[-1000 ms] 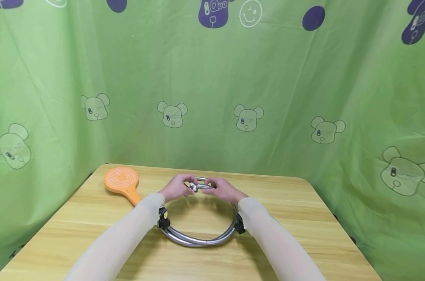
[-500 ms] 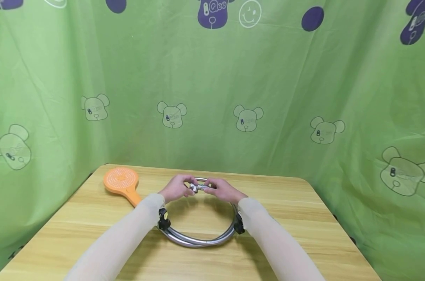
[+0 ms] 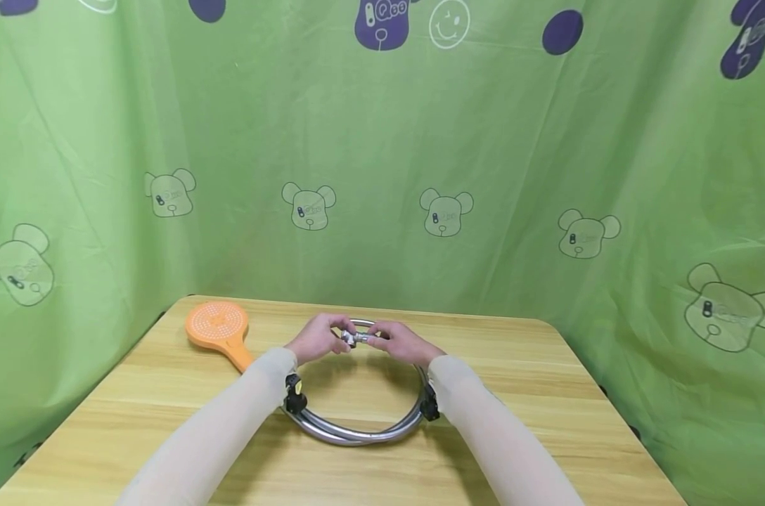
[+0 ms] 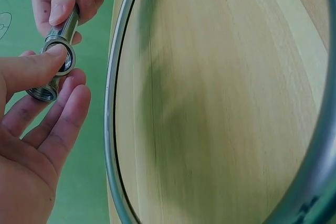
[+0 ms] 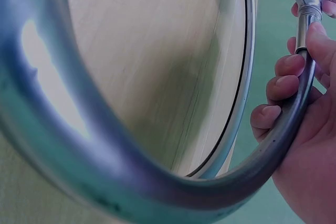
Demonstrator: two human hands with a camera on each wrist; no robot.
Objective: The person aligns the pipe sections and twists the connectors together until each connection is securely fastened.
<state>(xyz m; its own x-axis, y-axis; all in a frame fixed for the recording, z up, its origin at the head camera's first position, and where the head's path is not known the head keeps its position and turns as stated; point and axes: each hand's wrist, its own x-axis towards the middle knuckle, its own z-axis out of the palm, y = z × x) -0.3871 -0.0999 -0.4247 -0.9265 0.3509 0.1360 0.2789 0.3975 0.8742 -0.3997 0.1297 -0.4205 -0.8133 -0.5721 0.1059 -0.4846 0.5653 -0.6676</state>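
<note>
In the head view my left hand pinches a small chrome tee fitting between thumb and fingers. Its round openings show threads inside, and my thumb partly covers one of them. My right hand grips the metal end nut of a silver shower hose, with its fingers curled round the hose just behind. Nut and fitting are in line, end against end, held up off the wooden table. The hose loops in a wide coil below both hands.
An orange shower head lies face up at the back left of the wooden table, its handle partly behind the left sleeve. Black wrist cameras sit close by the coil. A green patterned curtain surrounds the table's back and sides.
The right thumb and fingers have shifted slightly at the hose end. The left hand, fitting, coil and shower head stay in place.
</note>
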